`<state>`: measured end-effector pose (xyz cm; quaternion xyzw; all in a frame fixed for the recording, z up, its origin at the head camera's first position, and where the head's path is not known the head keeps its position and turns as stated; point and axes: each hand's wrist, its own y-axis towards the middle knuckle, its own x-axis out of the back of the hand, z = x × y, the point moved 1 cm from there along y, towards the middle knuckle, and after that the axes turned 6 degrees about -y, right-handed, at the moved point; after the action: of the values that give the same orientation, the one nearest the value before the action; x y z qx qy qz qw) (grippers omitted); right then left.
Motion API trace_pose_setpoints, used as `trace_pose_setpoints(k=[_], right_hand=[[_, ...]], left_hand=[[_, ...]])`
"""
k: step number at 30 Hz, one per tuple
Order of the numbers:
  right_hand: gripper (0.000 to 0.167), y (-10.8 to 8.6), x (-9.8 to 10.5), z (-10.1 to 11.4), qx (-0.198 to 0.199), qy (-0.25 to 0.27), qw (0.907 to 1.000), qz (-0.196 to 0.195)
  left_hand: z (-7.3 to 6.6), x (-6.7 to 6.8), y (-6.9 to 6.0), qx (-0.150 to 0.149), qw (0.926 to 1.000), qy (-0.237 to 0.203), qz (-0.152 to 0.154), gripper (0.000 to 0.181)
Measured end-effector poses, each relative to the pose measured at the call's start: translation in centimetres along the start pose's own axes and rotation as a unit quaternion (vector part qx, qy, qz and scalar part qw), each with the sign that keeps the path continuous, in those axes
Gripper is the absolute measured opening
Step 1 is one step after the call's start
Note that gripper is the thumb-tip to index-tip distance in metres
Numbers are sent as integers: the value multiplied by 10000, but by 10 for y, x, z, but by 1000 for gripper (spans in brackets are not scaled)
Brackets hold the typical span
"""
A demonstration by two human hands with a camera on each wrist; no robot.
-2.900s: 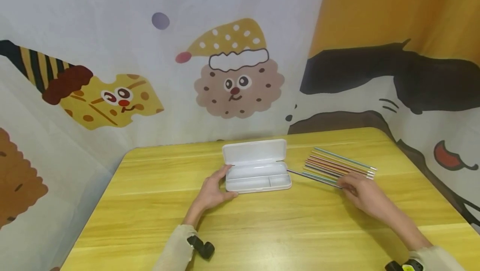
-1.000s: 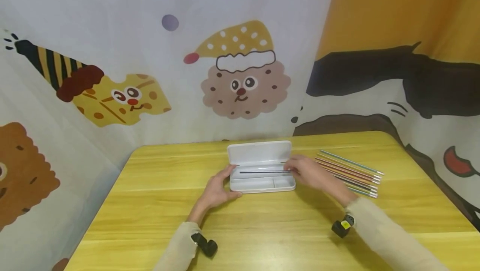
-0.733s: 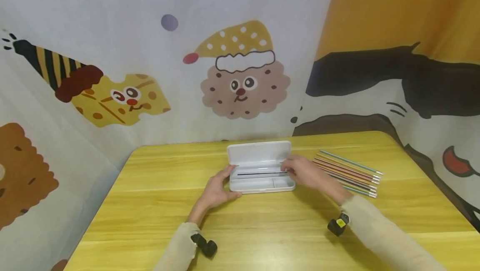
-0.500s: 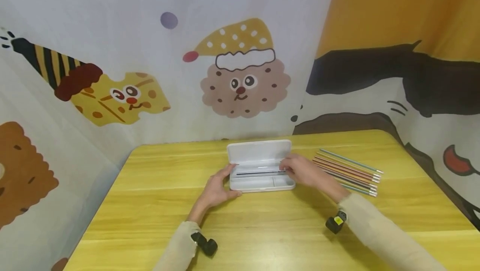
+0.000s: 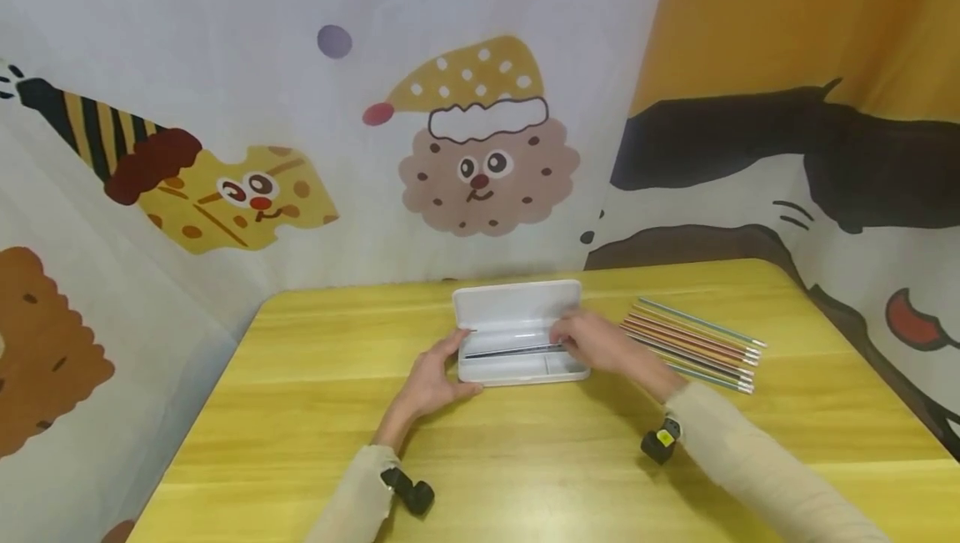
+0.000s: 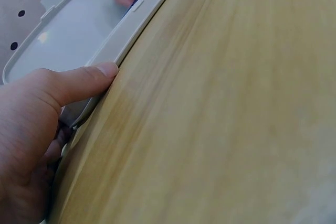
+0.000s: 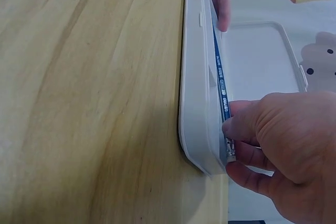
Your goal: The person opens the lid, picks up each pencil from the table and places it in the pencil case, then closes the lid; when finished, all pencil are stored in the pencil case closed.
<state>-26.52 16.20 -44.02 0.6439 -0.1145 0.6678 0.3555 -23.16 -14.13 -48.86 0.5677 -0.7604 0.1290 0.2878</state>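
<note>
An open white pencil case (image 5: pixel 502 375) stands on the table, its lid raised at the back. My left hand (image 5: pixel 432 378) grips its left end, with the thumb on the front wall in the left wrist view and the other fingers at the back. My right hand (image 5: pixel 597 343) pinches a dark blue pencil (image 7: pixel 222 85) near its eraser end, between thumb and fingers. That pencil lies lengthwise over the long rear compartment, slightly slanted, its far tip toward the left end. The right fingers hide its eraser end in the head view.
Several striped pencils (image 5: pixel 693 343) with white erasers lie side by side on the yellow wooden table (image 5: pixel 525 460), right of the case and partly behind the right forearm. A cartoon-printed curtain (image 5: pixel 300 109) hangs behind the table's back edge.
My right hand took the dark blue pencil from beside the pile to the case, then shifted slightly left with it; the pencil now slants a little. The left hand has kept its hold.
</note>
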Motion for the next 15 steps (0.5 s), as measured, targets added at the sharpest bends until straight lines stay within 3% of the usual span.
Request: trace_pose_setpoints(k=[9,15], right_hand=[[19,6,-1,1,167,-45,9997,-156],[19,5,-4,3,273,81,9996,-37]], left_hand=[[0,1,2,-158,9998,-41,-115,95],[2,0,-2,-209,9998,-18,-65,92]])
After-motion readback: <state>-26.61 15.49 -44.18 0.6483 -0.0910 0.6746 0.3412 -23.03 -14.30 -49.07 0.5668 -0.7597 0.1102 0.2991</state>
